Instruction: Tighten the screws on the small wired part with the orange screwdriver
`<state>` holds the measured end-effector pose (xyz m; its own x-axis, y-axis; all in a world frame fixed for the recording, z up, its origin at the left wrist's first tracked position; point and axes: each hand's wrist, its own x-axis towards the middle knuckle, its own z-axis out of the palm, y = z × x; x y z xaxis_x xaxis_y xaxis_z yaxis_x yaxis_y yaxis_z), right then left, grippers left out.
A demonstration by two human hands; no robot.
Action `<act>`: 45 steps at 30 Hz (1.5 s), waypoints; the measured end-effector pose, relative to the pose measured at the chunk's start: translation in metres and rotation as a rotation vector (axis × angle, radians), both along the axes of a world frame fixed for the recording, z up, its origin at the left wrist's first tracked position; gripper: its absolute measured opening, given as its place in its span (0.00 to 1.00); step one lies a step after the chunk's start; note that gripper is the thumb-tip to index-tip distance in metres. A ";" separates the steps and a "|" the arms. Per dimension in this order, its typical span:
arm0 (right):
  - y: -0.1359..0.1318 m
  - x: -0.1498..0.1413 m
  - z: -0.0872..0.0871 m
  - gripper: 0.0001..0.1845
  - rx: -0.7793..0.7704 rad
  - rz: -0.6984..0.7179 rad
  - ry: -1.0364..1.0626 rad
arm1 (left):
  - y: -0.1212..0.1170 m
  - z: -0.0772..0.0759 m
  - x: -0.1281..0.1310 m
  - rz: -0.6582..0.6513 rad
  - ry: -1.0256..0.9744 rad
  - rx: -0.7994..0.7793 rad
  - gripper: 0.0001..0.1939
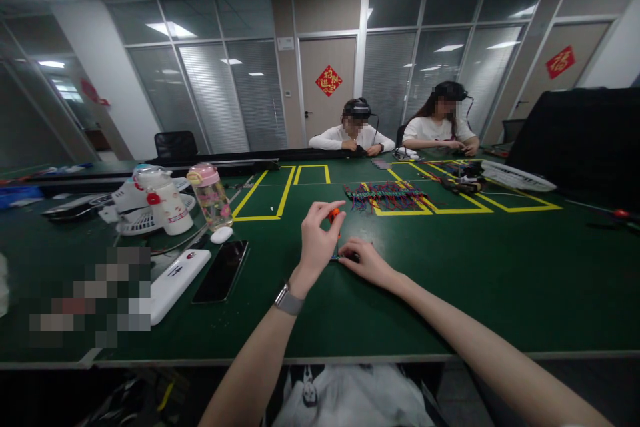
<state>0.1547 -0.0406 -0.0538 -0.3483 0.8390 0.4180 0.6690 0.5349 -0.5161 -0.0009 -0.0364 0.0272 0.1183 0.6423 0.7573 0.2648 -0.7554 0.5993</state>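
Note:
My left hand (319,240), with a watch on its wrist, is raised over the table and grips a small screwdriver (335,213) by its orange handle. The thin shaft points down, almost upright, to a small dark part (335,258) on the tabletop. Low beside it, my right hand (369,263) has its fingertips closed on that part's right side. The part is mostly hidden by both hands, so its kind cannot be made out. Just beyond my hands lies a row of small green boards with red and blue wires (385,196).
Left on the green table (450,307) are a black phone (221,271), a white power bank (179,285), a white earbud case (221,235), a pink-lidded bottle (213,197) and a white jug (170,203). Yellow tape marks rectangles. Two people work across the table; a white basket (520,175) lies right.

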 end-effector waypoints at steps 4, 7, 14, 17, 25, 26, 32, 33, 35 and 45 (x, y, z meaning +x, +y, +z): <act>0.000 0.000 0.000 0.04 0.001 0.000 -0.001 | 0.003 -0.001 0.000 0.031 -0.024 -0.008 0.14; 0.000 0.001 -0.001 0.04 0.001 0.005 0.006 | 0.004 -0.003 0.001 -0.126 -0.065 -0.057 0.16; 0.000 0.001 0.000 0.04 0.007 0.001 -0.001 | 0.003 -0.003 0.002 -0.099 -0.074 -0.070 0.14; 0.001 0.001 0.000 0.04 0.011 0.001 -0.014 | 0.004 -0.004 0.002 -0.229 -0.093 -0.097 0.16; 0.002 0.001 -0.002 0.04 0.015 0.010 -0.006 | 0.002 -0.005 0.002 -0.015 -0.017 0.018 0.15; 0.001 0.001 -0.002 0.04 0.017 0.012 -0.005 | 0.002 -0.005 0.003 -0.079 -0.015 0.001 0.16; 0.000 0.000 -0.001 0.04 0.013 0.007 -0.007 | -0.003 -0.004 0.002 0.026 0.064 0.052 0.11; 0.000 0.000 0.000 0.04 0.014 0.009 -0.006 | -0.003 -0.003 0.002 0.077 0.079 0.078 0.11; 0.001 0.000 -0.001 0.03 0.016 0.010 -0.003 | -0.003 -0.003 0.002 0.057 0.089 0.093 0.14; 0.001 0.001 -0.003 0.04 0.010 0.005 0.007 | 0.000 -0.003 0.003 0.038 0.032 0.032 0.15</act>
